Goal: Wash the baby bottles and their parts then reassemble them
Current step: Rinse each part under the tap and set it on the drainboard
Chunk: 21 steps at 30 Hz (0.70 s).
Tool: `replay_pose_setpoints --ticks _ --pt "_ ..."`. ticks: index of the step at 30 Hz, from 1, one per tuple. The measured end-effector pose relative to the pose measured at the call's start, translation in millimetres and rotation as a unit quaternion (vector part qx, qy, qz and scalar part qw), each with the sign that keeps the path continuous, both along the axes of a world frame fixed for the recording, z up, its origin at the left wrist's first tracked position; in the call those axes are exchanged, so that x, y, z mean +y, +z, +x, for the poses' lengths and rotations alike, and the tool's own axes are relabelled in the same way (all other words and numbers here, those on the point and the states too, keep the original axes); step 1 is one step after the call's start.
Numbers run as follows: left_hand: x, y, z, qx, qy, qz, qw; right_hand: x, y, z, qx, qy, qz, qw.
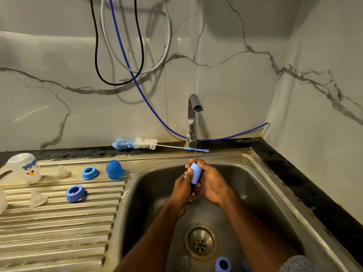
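Light blue bottle cap (194, 173) right under the stream, smooth matte plastic, a rounded cylinder tilted with its domed end up toward the tap. Held over the sink basin (149, 195), between both hands. Left hand (181, 190) wrapped round the lower left side, fingers curled onto it, thumb on the near face. Right hand (211, 182) cupping it from the right, fingertips hooked over the top edge, skin wet and shiny. Thin clear thread of water (196, 134) dropping from the chrome tap (193, 112) straight onto the cap's top.

Down in the basin: brushed steel, dull and stained, round perforated drain (200, 241) at the bottom, and one blue screw ring (223, 264) lying near the front edge, with another scrap of blue just beside it, too cut off to identify.

Out on the ribbed steel draining board (59, 222), counted up: two more blue rings, one darker ring (75, 193) on the ridges and one lighter ring (90, 173) behind it; one glossy blue domed cap (114, 169) standing mouth down; two clear soft teats, back teat (63, 172) and front teat (37, 198), both cone-shaped and translucent; one cloudy printed bottle (25, 167) upturned at the far left. Something clear at the left edge, too cropped to tell.

Along the black counter ledge: one bottle brush (135, 143), fluffy blue and white bristles, twisted wire stem, blue handle lying just by the tap base. Marble-veined wall behind, three cables looping down it: black, grey, blue.
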<state>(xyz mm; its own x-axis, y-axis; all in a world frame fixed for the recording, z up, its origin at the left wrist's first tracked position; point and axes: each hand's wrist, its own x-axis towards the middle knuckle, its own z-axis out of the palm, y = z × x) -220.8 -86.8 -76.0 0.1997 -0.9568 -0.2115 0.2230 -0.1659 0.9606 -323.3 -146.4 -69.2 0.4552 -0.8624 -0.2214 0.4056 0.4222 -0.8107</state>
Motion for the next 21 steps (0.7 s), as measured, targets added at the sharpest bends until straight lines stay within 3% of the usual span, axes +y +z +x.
replay_pose_setpoints --ticks 3,9,17,21 --pt "1 3 2 0.016 0.004 0.036 0.999 4 2 6 0.05 -0.008 -0.024 0.998" --pt "0 1 2 0.112 -0.016 0.043 0.993 3 1 20 0.186 -0.132 -0.06 0.972" --pt "3 0 -1 0.116 -0.036 -0.06 0.991 3 7 13 0.122 -0.21 -0.081 0.967" --pt "3 0 0 0.075 0.001 -0.065 0.995 -1 2 12 0.164 -0.214 -0.109 0.957"
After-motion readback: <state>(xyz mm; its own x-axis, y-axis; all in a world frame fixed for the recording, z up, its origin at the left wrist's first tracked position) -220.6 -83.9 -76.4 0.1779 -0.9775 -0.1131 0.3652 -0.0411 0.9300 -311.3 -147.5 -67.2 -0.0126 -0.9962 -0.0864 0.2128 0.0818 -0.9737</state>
